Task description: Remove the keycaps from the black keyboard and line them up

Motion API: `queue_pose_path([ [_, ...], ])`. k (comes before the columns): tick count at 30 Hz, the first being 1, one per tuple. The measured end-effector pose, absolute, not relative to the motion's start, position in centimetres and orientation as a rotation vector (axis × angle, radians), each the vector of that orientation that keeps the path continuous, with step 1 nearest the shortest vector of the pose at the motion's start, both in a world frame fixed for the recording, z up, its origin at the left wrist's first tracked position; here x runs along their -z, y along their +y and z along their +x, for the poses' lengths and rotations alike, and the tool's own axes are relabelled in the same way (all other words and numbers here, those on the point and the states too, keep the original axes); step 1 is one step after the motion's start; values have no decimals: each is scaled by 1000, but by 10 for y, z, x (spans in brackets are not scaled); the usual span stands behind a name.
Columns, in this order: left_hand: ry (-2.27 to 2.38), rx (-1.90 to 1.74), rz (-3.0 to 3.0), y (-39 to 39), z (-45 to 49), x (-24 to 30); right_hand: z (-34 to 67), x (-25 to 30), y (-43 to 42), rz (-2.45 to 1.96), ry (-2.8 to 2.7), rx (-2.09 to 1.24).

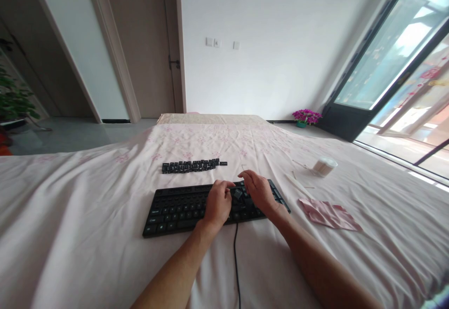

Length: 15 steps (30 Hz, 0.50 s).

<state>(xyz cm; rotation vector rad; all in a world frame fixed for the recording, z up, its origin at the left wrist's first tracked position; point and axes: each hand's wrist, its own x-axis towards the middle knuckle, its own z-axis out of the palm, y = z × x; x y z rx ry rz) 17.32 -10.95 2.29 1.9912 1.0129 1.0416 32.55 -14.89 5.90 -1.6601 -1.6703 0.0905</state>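
Observation:
A black keyboard (175,208) lies on the pink flowered sheet (87,215), its cable (236,262) running toward me. My left hand (217,202) rests on the keys with its fingers curled. My right hand (257,191) lies just to its right, also curled over the keyboard. Between the two hands a loose black keycap (237,193) sits tilted, pinched by the fingertips. Beyond the keyboard, several removed keycaps (191,165) are laid out in rows on the sheet.
To the right lie a pink cloth (328,214), a thin white stick (298,185) and a round tub of cotton swabs (324,165). Farther off are a door (147,42), a potted pink flower (306,117) and a large window (403,66).

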Motion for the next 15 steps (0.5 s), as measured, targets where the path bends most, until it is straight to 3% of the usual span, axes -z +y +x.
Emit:
queue_pose_path([
  [7, 1043, -957, 2115, -112, 174, -21, 337, -57, -147, -2017, -1885, -68],
  [15, 1018, -922, 2135, -112, 174, -19, 335, -57, -150, -1938, -2021, -118],
])
